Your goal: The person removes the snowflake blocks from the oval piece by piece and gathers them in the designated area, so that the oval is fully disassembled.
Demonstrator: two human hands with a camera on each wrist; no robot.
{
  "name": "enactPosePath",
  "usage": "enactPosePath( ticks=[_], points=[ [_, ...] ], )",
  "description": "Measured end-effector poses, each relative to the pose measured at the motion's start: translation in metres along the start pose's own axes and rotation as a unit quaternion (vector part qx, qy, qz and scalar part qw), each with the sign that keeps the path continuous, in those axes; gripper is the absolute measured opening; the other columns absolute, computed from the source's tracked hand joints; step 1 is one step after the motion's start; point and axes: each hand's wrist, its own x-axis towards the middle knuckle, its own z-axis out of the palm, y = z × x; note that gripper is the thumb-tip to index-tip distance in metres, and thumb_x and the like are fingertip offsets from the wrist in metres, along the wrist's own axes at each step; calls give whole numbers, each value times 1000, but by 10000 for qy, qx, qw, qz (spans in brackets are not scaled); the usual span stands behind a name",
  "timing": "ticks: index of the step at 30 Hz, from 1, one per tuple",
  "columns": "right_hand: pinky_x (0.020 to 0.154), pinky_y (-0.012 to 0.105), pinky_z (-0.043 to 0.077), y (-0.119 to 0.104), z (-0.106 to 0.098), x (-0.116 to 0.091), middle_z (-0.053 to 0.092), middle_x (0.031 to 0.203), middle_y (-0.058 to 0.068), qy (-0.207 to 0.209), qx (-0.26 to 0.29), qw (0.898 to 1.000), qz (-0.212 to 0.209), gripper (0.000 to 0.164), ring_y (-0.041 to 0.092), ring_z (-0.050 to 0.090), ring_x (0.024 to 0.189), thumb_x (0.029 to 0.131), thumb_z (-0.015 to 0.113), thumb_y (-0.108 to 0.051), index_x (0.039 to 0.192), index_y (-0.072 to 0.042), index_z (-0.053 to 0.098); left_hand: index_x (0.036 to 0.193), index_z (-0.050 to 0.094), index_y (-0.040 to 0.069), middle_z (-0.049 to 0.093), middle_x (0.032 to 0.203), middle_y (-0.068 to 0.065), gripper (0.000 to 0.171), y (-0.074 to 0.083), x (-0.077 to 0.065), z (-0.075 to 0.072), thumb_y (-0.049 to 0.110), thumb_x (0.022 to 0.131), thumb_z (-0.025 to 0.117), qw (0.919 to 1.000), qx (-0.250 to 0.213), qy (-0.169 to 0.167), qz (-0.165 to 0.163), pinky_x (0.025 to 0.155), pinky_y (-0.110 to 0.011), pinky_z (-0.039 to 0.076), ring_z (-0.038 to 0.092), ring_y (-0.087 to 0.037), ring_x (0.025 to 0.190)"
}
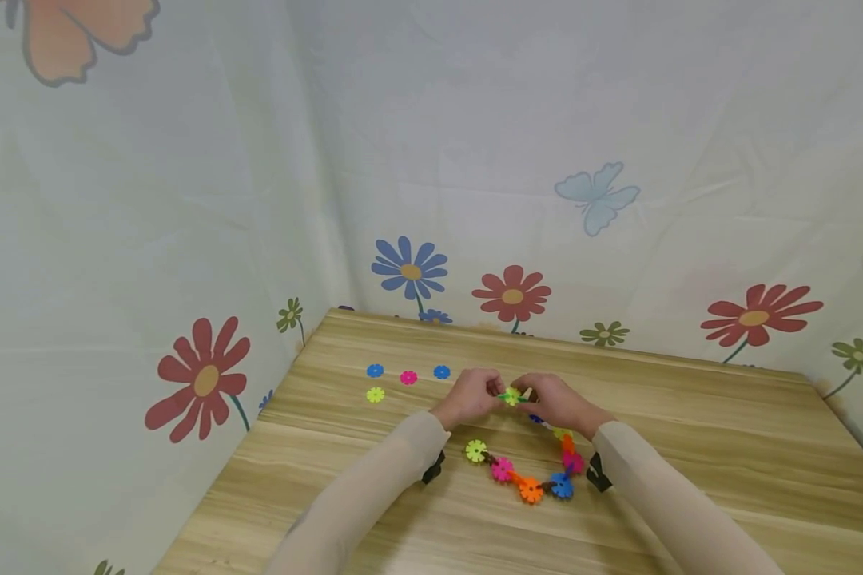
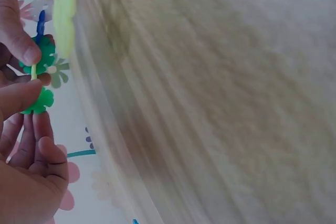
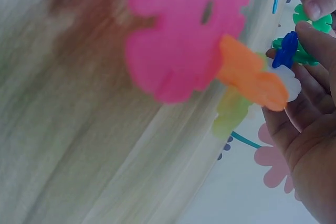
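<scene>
My left hand (image 1: 472, 397) pinches a green notched flower disc (image 2: 41, 100) between thumb and fingertips. Opposite it, my right hand (image 1: 555, 399) grips the end of a chain of interlocking plastic flower discs, at another green disc (image 2: 46, 56). A yellow-green disc (image 1: 512, 396) sits between the two green ones, right at the fingertips. From the right hand the chain runs through a dark blue disc (image 3: 286, 50), a white one (image 3: 289, 81) and an orange one (image 3: 254, 81). It curves round toward the front and ends in a yellow disc (image 1: 476, 451).
Loose discs lie at the table's back left: a blue one (image 1: 375, 370), a pink one (image 1: 408, 377), another blue one (image 1: 442, 372) and a yellow one (image 1: 375, 394). Behind the wooden table (image 1: 690, 415) hangs a flower-printed curtain (image 1: 475, 160).
</scene>
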Motion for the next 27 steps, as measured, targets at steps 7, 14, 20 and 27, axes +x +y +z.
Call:
enactPosePath(
  ticks=[7, 14, 20, 27],
  points=[
    [65, 22, 50, 0, 0, 1, 65, 106, 8, -23, 18, 10000, -19, 31, 11, 61, 75, 85, 71, -12, 115, -3, 63, 81, 63, 12, 60, 75, 6, 15, 0, 2, 3, 6, 78, 76, 9996, 225, 66, 153, 65, -19, 45, 53, -5, 70],
    [65, 23, 49, 1, -2, 3, 65, 101, 4, -16, -105, 9998, -157, 28, 11, 59, 75, 84, 72, -12, 111, -5, 66, 80, 65, 13, 60, 73, 8, 12, 4, 2, 2, 7, 79, 76, 9984, 508, 172, 204, 64, -18, 46, 54, -3, 68],
    [65, 24, 50, 1, -3, 2, 64, 101, 4, -39, -153, 9996, -240, 27, 10, 59, 74, 85, 71, -12, 110, -5, 65, 81, 67, 11, 60, 73, 9, 9, 6, 1, 2, 5, 79, 74, 9974, 605, 263, 291, 64, -18, 46, 54, -3, 67],
    [64, 25, 50, 1, -3, 2, 65, 98, 3, 30, -164, 9994, -298, 24, 9, 58, 72, 85, 71, -12, 108, -6, 66, 78, 66, 12, 60, 72, 10, 12, 5, 2, 3, 5, 78, 75, 9953, 833, 343, 365, 64, -19, 46, 54, -3, 67]
  ],
)
